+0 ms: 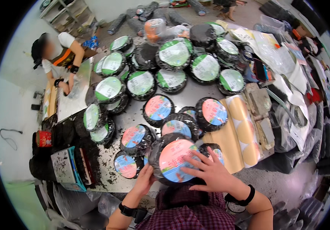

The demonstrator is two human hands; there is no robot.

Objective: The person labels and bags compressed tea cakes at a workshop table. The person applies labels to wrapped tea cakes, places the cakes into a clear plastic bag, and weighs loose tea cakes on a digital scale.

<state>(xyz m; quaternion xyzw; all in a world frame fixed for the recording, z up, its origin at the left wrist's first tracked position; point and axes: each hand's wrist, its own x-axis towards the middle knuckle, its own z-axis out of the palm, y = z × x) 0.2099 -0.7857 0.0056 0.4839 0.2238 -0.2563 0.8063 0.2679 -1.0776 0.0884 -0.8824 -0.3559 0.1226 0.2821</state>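
Note:
In front of my body is a round, dark, plastic-wrapped package with a pink and blue round label on its face, tilted towards me. My left hand grips its lower left edge. Spread flat across the right part of the label is my right hand, fingers apart. Other packages with pink and blue labels lie just beyond, among them one at the centre, one at the right and one at the left. Part of another package shows behind my right fingers.
Packages with green and white labels stand stacked farther back on the metal table. A roll of round gold stickers lies right, beside grey blocks. Dark crumbs, a teal-edged box and a co-worker are at left.

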